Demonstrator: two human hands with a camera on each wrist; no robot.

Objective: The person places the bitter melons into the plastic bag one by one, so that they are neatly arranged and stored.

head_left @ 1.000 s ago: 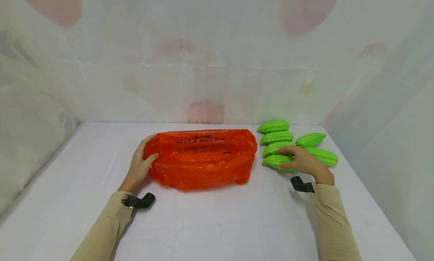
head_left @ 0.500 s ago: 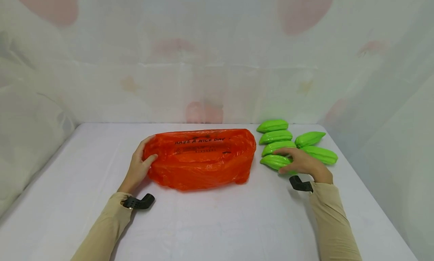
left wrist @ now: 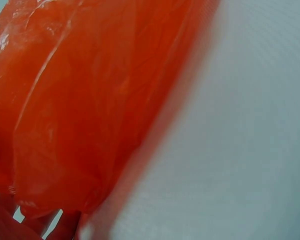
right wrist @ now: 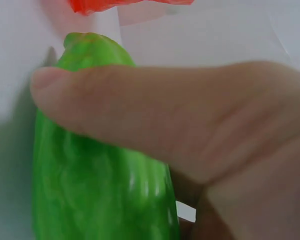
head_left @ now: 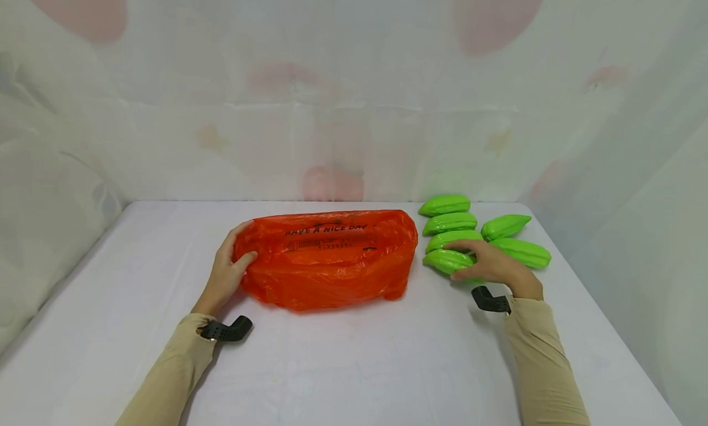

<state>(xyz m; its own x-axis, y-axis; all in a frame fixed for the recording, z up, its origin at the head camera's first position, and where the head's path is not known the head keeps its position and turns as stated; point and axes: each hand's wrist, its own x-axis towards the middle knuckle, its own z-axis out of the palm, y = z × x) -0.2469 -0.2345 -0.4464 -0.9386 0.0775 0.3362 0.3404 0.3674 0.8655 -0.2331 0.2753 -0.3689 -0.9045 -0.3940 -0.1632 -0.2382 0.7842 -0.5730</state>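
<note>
A red plastic bag lies on the table with its wide mouth facing up, black lettering on its inner back wall. My left hand grips the bag's left end, thumb over the near side and fingers partly hidden behind the plastic. In the left wrist view the red film covers most of those fingers. To the right, my right hand holds the nearest green ridged bitter melon. Its thumb lies across the melon's skin in the right wrist view, while the other fingers reach round the far side.
Three more bitter melons lie in a column behind the held one. Two others, a shorter one and a longer one, lie right of them. A pale patterned curtain hangs at the table's back edge.
My right hand's thumb has come in against the nearest bitter melon, which has shifted slightly left. The left hand and the bag have stayed nearly still.
</note>
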